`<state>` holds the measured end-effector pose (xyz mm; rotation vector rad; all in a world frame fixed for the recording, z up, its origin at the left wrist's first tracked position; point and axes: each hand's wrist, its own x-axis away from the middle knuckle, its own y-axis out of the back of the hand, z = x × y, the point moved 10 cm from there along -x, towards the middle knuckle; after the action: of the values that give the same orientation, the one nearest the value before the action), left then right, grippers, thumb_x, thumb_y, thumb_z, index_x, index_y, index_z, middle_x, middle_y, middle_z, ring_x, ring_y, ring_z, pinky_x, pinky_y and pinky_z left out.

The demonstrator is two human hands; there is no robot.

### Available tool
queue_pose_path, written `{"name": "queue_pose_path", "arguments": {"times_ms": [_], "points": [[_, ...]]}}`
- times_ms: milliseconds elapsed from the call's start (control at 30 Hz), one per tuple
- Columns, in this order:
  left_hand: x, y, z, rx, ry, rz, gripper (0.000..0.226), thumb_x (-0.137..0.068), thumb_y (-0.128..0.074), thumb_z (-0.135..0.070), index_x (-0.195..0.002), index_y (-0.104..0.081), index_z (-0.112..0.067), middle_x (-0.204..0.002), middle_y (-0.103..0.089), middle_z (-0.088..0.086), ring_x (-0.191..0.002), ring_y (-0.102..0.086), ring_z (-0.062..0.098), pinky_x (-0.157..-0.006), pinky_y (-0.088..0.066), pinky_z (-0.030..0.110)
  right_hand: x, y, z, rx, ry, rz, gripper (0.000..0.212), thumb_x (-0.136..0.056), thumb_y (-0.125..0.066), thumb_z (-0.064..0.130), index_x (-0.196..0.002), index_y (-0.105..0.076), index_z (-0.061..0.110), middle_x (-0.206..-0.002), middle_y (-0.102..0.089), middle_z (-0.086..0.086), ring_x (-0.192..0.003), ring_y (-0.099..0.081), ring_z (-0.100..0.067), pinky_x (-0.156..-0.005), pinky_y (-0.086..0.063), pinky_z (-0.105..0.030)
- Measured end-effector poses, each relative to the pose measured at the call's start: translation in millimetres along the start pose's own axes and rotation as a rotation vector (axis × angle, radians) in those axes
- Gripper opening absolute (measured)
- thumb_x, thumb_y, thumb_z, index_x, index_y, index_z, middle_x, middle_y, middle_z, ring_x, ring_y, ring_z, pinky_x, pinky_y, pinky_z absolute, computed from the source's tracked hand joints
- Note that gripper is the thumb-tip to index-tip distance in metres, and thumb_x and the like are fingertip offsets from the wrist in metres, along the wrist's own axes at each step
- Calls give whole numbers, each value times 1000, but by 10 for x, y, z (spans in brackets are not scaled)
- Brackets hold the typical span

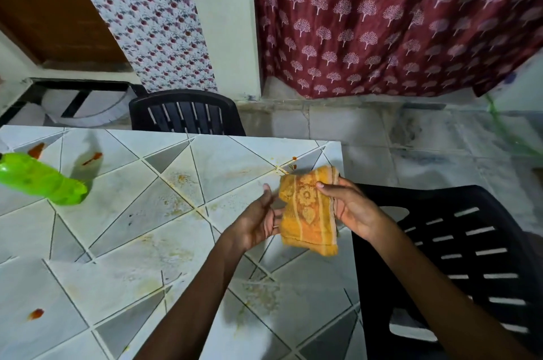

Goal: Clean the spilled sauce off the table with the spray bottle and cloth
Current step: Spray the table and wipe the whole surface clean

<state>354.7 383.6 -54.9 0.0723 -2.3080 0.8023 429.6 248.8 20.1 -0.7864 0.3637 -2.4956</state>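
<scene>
While both hands grip folded cloth (pixel 308 212) above table (pixel 123 230), fingers (pixel 326 184) clamped on it.

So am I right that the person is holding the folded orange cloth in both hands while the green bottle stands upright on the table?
Not quite: the green bottle lies on its side on the table, as the head view shows. Both the left hand and right hand do hold the folded orange cloth.

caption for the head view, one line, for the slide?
Both hands, left and right, hold a folded orange patterned cloth above a sauce-smeared white tiled table; green plastic bottle at left.
</scene>
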Motion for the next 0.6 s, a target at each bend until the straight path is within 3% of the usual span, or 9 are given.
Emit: {"name": "queue_pose_path", "arguments": {"times_ms": [67, 167, 267, 333, 467, 533, 600], "points": [[33, 40, -166, -108, -108, -48, 54, -84, -74, -40, -128, -55, -15, -101, -64, 11, -78, -62, 19, -68, -54, 30, 2, 85, -48, -8, -8, -29, 43, -88, -63, 0, -129, -55, -10, -107, -71, -18, -89, -73, -23, -82, -61, -34], [99, 57, -390, -95, -208, -108, 40, -89, -66, -6, -128, -57, -12, -93, -71, 5, -80, -66, 15, -71, -56, 27, 21, 255, -113, 7, -24, -83, 45, -84, -68, 1, -126, -57, -12, -106, -71, -21, -90, -73, -26, -80, -61, -38], [133, -11, -567, -162, -286, -117, 41, -90, -61, 0, -129, -58, -15, -79, -65, -1, -82, -64, 13, -78, -51, 31, 49, 390, -176, 68, -46, -99, 54, -74, -81, 9, -123, -63, -6, -115, -70, -25, -107, -69, -40, -96, -53, -58], [149, -50, -637, -210, -332, -147, 40, -90, -63, 0, -126, -59, -17, -76, -59, 0, -81, -63, 14, -77, -51, 33, 49, 497, -174, 159, -28, -172, 55, -69, -87, 12, -118, -67, -1, -113, -72, -23, -106, -69, -40, -97, -48, -66], [168, -235, -740, -417, -450, -173, 30, -92, -60, 0, -121, -65, -10, -80, -55, 2, -79, -60, 16, -76, -52, 26, 111, 817, -37, 228, 77, -485, 66, -72, -85, -3, -126, -49, 7, -103, -70, -17, -88, -70, -28, -81, -57, -43], [142, -322, -798, -566, -518, -177, 27, -93, -57, 3, -118, -68, -4, -90, -65, 4, -86, -64, 20, -83, -54, 30, 71, 867, 34, 321, 125, -488, 75, -70, -85, -6, -129, -48, 22, -99, -67, -13, -86, -68, -27, -81, -57, -41], [143, -415, -882, -773, -594, -237, 31, -87, -63, 5, -114, -71, -7, -100, -68, 3, -91, -65, 19, -84, -53, 25, -10, 811, 73, 463, 132, -386, 67, -66, -86, -10, -120, -62, 21, -98, -70, -10, -89, -68, -28, -82, -58, -38]]}}
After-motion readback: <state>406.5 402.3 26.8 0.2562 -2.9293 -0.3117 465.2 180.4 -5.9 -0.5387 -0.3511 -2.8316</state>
